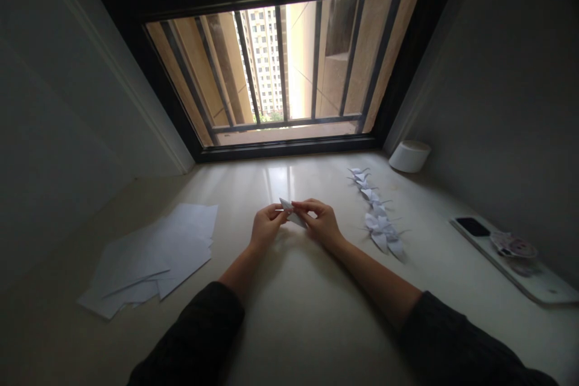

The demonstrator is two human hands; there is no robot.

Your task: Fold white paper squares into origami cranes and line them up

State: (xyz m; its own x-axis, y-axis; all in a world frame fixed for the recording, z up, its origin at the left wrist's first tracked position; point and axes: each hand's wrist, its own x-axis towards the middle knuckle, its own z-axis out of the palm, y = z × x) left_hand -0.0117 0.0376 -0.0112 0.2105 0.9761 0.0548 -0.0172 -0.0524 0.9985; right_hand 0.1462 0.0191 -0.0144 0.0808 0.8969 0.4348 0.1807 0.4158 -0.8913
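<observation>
Between my two hands is a small piece of folded white paper (296, 218), pointed at its upper left end and held just above the white sill. My left hand (266, 224) pinches its left side with thumb and index finger. On the other side, my right hand (322, 221) grips the paper near its top edge and right side. Fingers hide part of the folds. To the right of my hands, several folded paper cranes (379, 217) stand in a row running away toward the window.
Loose white paper sheets (154, 250) lie overlapped at the left. A white phone (511, 259) with a round grip on its back rests at the right. A white cup-shaped object (409, 156) stands in the far right corner, beside the barred window (283, 72).
</observation>
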